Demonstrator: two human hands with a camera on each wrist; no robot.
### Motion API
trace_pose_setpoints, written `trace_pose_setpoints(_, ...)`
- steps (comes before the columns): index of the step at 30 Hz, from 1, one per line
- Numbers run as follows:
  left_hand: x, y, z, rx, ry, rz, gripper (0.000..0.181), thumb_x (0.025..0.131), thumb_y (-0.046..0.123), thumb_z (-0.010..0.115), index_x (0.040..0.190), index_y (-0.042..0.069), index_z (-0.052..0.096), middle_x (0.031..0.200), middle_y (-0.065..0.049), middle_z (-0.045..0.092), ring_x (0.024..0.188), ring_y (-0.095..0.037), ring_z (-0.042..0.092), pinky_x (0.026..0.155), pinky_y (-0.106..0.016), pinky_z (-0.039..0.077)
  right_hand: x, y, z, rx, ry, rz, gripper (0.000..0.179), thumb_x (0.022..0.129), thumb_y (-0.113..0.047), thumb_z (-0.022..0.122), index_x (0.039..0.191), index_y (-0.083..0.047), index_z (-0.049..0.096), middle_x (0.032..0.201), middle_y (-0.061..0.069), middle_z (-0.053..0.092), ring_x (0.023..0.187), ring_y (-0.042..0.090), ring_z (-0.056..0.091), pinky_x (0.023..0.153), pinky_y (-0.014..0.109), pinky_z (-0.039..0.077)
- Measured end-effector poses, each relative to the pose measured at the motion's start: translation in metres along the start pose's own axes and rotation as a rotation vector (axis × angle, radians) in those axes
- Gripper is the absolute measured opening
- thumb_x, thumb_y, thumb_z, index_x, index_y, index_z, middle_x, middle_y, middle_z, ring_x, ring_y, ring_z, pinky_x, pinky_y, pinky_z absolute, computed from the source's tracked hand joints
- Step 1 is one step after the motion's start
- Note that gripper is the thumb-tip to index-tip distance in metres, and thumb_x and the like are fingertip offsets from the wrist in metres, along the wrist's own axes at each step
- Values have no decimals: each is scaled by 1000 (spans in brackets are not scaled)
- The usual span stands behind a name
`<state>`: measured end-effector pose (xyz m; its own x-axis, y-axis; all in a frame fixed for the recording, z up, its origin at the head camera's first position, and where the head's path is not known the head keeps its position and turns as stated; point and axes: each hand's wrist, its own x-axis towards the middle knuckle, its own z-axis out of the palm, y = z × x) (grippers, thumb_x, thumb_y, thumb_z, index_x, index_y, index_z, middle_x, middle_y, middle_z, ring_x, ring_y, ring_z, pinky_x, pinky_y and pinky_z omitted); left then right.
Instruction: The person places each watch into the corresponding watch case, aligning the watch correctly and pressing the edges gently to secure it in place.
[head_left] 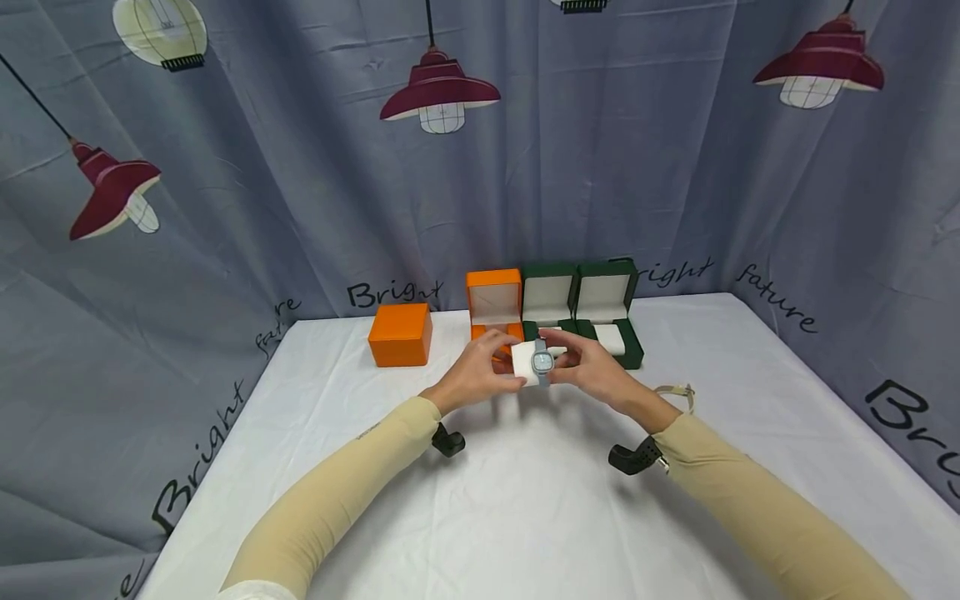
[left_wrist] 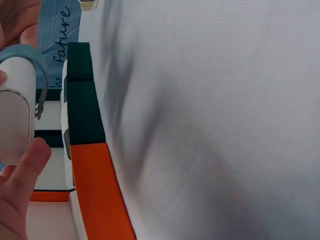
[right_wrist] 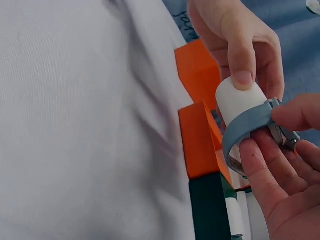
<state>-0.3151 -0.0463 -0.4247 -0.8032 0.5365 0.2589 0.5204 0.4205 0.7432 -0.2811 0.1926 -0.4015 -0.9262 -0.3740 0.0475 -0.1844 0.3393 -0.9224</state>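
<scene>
Above the table, my left hand (head_left: 480,367) grips a white watch cushion (head_left: 523,360) between thumb and fingers. A watch with a pale blue-grey strap (right_wrist: 247,125) and a light square-ish face goes around the cushion's other end. My right hand (head_left: 596,367) pinches that strap, thumb on one side near the metal buckle (right_wrist: 287,137) and fingers on the inside. In the right wrist view the strap stands out loosely from the cushion. Just behind both hands are an open orange box (head_left: 493,277) and two open green boxes, one in the middle (head_left: 550,272) and one at right (head_left: 606,268).
A closed orange box (head_left: 400,336) stands left of the open ones. Inside the right green box lies a white cushion (head_left: 610,339). A pale beige band (head_left: 678,391) shows behind my right wrist. A white cloth (head_left: 510,508) covers the table, and a grey-blue curtain (head_left: 315,167) hangs behind.
</scene>
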Motion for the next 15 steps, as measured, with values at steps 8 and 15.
trace_pose_setpoints(8, 2, 0, -2, 34, 48, 25, 62, 84, 32, 80, 138, 13, 56, 142, -3, 50, 106, -15, 66, 89, -26, 57, 2, 2, 0, 62, 54, 49, 71, 88, -3, 75, 151, -8, 44, 132, 17, 60, 99, 15, 65, 81, 22, 56)
trace_pose_setpoints(15, -1, -3, -1, 22, 41, 11, 60, 83, 27, 81, 135, 10, 57, 133, -4, 53, 104, -17, 66, 87, -28, 58, 2, 3, 3, 61, 4, 31, 71, 89, -5, 74, 153, -11, 43, 103, 17, 70, 91, 19, 68, 85, 32, 57)
